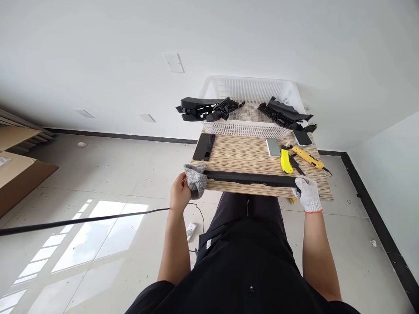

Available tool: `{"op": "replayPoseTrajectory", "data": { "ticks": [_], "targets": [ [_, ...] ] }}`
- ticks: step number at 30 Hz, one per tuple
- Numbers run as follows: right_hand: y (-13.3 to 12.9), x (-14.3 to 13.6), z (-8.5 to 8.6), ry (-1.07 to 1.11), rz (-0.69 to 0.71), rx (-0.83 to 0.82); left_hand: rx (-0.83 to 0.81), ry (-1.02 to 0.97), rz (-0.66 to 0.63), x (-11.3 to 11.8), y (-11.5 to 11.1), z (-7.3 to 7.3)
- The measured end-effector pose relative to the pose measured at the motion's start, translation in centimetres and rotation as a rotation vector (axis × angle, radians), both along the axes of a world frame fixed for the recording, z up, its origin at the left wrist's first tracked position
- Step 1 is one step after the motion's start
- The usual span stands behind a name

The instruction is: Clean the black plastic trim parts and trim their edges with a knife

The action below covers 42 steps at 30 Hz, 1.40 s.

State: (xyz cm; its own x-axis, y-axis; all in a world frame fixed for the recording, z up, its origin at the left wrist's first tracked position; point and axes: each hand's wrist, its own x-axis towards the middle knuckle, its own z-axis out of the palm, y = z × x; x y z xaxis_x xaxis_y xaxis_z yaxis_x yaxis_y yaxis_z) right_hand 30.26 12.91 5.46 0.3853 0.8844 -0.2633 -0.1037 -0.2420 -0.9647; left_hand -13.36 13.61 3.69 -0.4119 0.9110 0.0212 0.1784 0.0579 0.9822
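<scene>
Striped table (242,150) before white wall (114,65); near edge: left hand (180,192) pinching grey cloth (196,176), right hand (307,192) gripping black strip (248,177).

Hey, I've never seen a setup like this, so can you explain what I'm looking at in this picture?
There's no machine here, just a person's two hands. The single picture comes from a camera worn on the head, looking forward and down. The bare left hand grips a grey knitted cloth, which seems to cover one end of a long black strip. The right hand, in a white glove, holds the strip's other end. On the slatted-looking table are a dark phone, a bright yellow tool, a corded yellow tool and, at the back, a white basket with black plastic parts lying across it.
</scene>
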Motion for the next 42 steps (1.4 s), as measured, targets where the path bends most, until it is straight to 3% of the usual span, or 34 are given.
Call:
{"op": "replayPoseTrajectory", "data": {
  "ticks": [3,8,16,22,29,39,42],
  "targets": [
    [0.0,0.0,-0.1,-0.007,-0.004,-0.002,-0.065,0.074,-0.11,0.4,-0.6,-0.3],
    [0.0,0.0,0.2,-0.017,0.024,0.007,-0.057,0.126,-0.145,0.8,-1.4,-0.1],
    [-0.3,0.4,0.2,-0.025,0.099,0.023,-0.029,0.033,0.068,0.3,-2.0,0.4],
    [-0.1,0.8,-0.5,-0.025,0.088,0.01,0.003,-0.048,0.125,0.6,-2.1,1.0],
    [-0.3,0.4,0.2,-0.053,0.124,0.012,-0.024,0.012,0.182,0.6,-2.4,1.7],
    [-0.4,0.3,0.3,-0.055,0.105,-0.002,-0.069,0.218,0.299,1.6,-2.2,1.6],
    [-0.5,0.3,0.5,-0.054,0.101,-0.001,-0.041,0.196,0.257,1.9,-1.7,1.4]
  ]
}}
